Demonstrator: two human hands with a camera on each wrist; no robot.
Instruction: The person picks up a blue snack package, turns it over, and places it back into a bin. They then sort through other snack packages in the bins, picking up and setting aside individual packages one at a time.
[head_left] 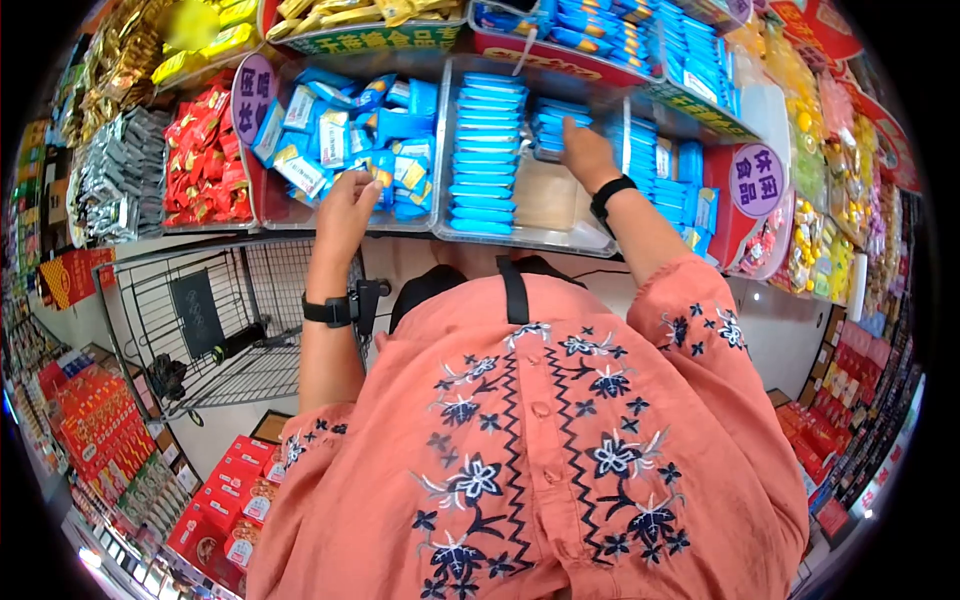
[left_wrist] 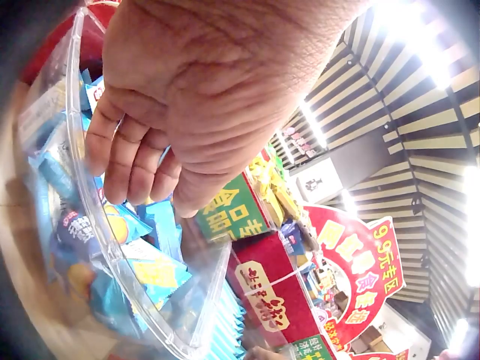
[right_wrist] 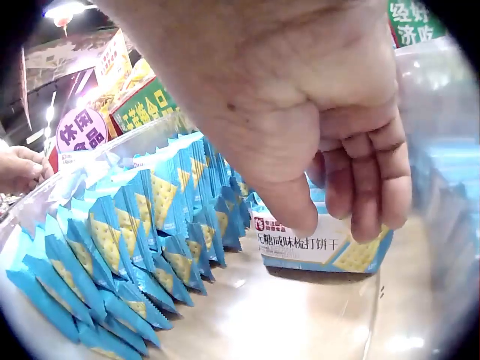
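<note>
My right hand is down in a clear plastic bin. In the right wrist view its curled fingers and thumb grip a blue cracker packet, which has a white label and a picture of crackers. Left of it runs a neat row of matching blue packets, standing on edge. My left hand hovers at the front of the neighbouring bin, over loosely heaped blue packets. Its fingers are loosely bent with nothing in them; the left wrist view shows the palm beside the bin's clear rim.
A wire shopping cart stands below the left bin. Red packets fill the bin further left. A purple sign marks the right end. Raised bins with red fronts rise behind. Stacked red boxes are on the floor at the left.
</note>
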